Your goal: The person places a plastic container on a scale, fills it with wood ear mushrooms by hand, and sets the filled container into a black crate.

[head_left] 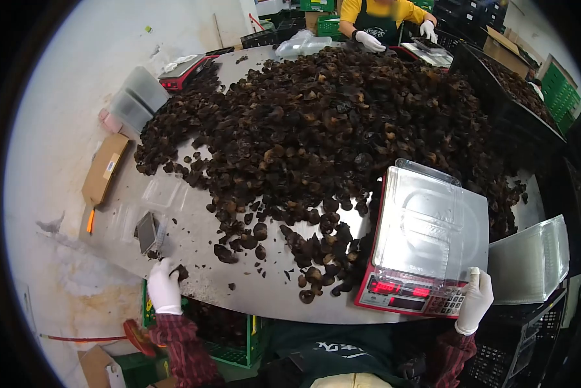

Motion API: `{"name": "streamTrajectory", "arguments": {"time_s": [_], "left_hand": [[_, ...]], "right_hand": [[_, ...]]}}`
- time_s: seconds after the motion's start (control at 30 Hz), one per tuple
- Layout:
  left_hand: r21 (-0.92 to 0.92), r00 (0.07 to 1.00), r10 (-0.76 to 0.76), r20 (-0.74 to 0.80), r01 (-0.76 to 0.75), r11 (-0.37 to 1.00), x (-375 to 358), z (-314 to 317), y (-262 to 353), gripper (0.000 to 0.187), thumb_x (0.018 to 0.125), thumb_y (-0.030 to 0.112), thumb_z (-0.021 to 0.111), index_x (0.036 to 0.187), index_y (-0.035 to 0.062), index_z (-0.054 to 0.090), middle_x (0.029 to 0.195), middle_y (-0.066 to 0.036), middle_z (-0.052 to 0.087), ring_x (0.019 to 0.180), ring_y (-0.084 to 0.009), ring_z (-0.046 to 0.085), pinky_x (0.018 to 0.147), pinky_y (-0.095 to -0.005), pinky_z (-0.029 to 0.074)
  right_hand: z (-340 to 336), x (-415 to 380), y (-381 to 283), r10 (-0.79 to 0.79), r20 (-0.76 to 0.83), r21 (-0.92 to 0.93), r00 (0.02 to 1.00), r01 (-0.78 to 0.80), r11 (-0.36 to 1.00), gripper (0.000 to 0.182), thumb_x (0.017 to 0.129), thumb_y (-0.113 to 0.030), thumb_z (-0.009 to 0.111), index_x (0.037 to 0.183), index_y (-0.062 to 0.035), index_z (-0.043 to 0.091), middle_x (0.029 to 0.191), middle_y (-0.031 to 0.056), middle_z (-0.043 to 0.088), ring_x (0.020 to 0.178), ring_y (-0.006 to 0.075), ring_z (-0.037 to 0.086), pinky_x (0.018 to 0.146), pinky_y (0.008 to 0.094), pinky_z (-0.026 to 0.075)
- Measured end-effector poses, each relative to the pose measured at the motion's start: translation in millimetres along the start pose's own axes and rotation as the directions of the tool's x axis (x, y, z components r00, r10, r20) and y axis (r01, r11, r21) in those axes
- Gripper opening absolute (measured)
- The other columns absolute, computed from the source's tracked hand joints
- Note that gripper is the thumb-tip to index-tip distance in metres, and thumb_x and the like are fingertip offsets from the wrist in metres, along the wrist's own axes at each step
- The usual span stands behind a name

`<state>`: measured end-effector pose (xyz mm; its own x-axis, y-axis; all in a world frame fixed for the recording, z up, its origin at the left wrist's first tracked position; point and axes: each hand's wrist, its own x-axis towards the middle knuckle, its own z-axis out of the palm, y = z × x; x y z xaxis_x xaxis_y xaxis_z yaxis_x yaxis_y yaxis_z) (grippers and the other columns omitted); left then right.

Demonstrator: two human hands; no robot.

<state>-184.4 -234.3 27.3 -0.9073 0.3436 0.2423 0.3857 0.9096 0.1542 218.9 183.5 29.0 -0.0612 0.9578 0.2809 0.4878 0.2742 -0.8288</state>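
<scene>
My left hand (pixel 165 288), in a white glove, is at the table's left front edge. Its fingers are closed, with a dark piece of wood-ear fungus (pixel 182 272) at the fingertips. Just beyond it lies a small grey rectangular object (pixel 147 233). My right hand (pixel 475 302), also gloved, is closed at the front right corner of a clear plastic container (pixel 432 223), beside the keypad; its fingertips are partly hidden. The container rests on the red digital scale (pixel 394 301), whose display is lit. A large heap of dark fungus (pixel 329 123) spreads beyond both hands.
Nested clear containers (pixel 529 262) stand right of the scale. A cardboard piece (pixel 106 169) lies along the left edge. A green crate (pixel 235 352) sits below the front edge. Across the table, a gloved person (pixel 384 26) works near another scale (pixel 426 55).
</scene>
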Motion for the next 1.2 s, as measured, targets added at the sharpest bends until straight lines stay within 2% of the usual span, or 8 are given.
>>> {"name": "streamTrajectory", "arguments": {"time_s": [0.07, 0.23, 0.37, 0.5, 0.67, 0.87, 1.03, 1.2], "left_hand": [[0.21, 0.999, -0.016, 0.046, 0.006, 0.978, -6.7, -14.3, 4.2, 0.044, 0.068, 0.007, 0.071, 0.11, 0.0054, 0.06, 0.102, -0.018, 0.06, 0.093, -0.0354, 0.057, 0.082, -0.0409, 0.046], [-0.592, 0.9, 0.399, 0.177, -0.227, 0.773, -0.4, 33.9, 127.0, 0.065, 0.064, 0.016, 0.077, 0.125, 0.0109, 0.056, 0.132, -0.02, 0.046, 0.112, -0.0372, 0.05, 0.095, -0.041, 0.041], [-0.377, 0.634, 0.758, 0.152, -0.672, 0.638, -15.3, 85.5, 219.9, 0.072, 0.068, 0.049, 0.074, 0.133, 0.0301, 0.049, 0.151, -0.017, 0.02, 0.137, -0.0436, 0.015, 0.104, -0.0609, 0.021], [-0.367, 0.577, 0.809, -0.111, -0.78, 0.506, -13.6, 134.3, 242.5, 0.044, 0.075, 0.036, 0.07, 0.115, 0.0213, 0.061, 0.121, -0.011, 0.054, 0.11, -0.0301, 0.052, 0.091, -0.0488, 0.039], [-0.325, 0.561, 0.812, -0.165, -0.808, 0.492, 0.6, 146.1, 238.6, 0.03, 0.074, 0.015, 0.07, 0.104, 0.0135, 0.064, 0.097, -0.007, 0.057, 0.089, -0.0278, 0.058, 0.074, -0.034, 0.047], [-0.864, 0.833, 0.512, -0.211, -0.404, 0.301, 19.3, 75.7, 269.5, 0.023, 0.071, 0.001, 0.067, 0.093, 0.007, 0.066, 0.091, -0.01, 0.059, 0.08, -0.0263, 0.061, 0.071, -0.0329, 0.05], [-0.616, 0.46, 0.78, -0.424, -0.778, 0.124, 9.1, 7.9, 339.7, 0.028, 0.069, 0.013, 0.072, 0.096, 0.0112, 0.064, 0.098, -0.005, 0.058, 0.084, -0.0223, 0.059, 0.07, -0.0342, 0.046], [-0.554, 0.142, 0.99, -0.018, -0.825, 0.108, -23.4, 21.3, 374.2, 0.043, 0.076, 0.027, 0.068, 0.118, 0.0204, 0.058, 0.131, -0.011, 0.045, 0.123, -0.0348, 0.041, 0.099, -0.0561, 0.03]], "right_hand": [[1.6, 0.5, -1.7, 0.028, 0.025, 0.013, 0.999, -0.028, 1.0, 0.019, 0.094, -0.015, 0.057, 0.092, 0.0035, 0.061, 0.072, -0.0007, 0.053, 0.052, 0.0038, 0.043, 0.049, 0.02, 0.036], [7.3, -4.9, -0.4, -0.005, 0.092, 0.032, 0.996, 0.002, 0.999, 0.022, 0.094, -0.018, 0.058, 0.095, 0.0037, 0.061, 0.075, 0.0015, 0.055, 0.054, 0.0052, 0.044, 0.05, 0.0211, 0.038], [10.1, -10.2, -12.0, -0.017, 0.169, -0.007, 0.985, 0.018, 1.0, 0.025, 0.093, -0.019, 0.059, 0.101, 0.0042, 0.059, 0.075, 0.0039, 0.057, 0.051, 0.006, 0.045, 0.046, 0.0216, 0.038], [14.2, -10.3, -17.6, 0.039, 0.215, 0.014, 0.976, -0.043, 0.999, 0.026, 0.092, -0.02, 0.06, 0.102, 0.0044, 0.059, 0.07, 0.0032, 0.056, 0.047, 0.0056, 0.044, 0.043, 0.0214, 0.036], [23.3, -5.2, -27.9, 0.215, 0.266, 0.004, 0.94, -0.224, 0.975, 0.028, 0.092, -0.022, 0.06, 0.1, 0.0043, 0.06, 0.062, 0.0015, 0.053, 0.045, 0.0046, 0.044, 0.04, 0.0206, 0.035], [26.8, -10.3, -26.0, 0.325, 0.23, 0.038, 0.917, -0.342, 0.939, 0.026, 0.092, -0.02, 0.058, 0.097, 0.0056, 0.061, 0.065, 0.0035, 0.057, 0.043, 0.0049, 0.044, 0.039, 0.0207, 0.035], [39.2, -19.2, -36.9, 0.328, 0.239, 0.072, 0.914, -0.354, 0.933, 0.024, 0.093, -0.018, 0.058, 0.096, 0.0049, 0.061, 0.066, 0.0036, 0.058, 0.044, 0.0049, 0.044, 0.04, 0.0211, 0.035], [48.7, -20.2, -21.8, 0.171, 0.169, 0.008, 0.971, -0.175, 0.985, 0.025, 0.092, -0.019, 0.059, 0.084, 0.0046, 0.062, 0.058, 0.0034, 0.054, 0.045, 0.0051, 0.042, 0.041, 0.0247, 0.035]]}}
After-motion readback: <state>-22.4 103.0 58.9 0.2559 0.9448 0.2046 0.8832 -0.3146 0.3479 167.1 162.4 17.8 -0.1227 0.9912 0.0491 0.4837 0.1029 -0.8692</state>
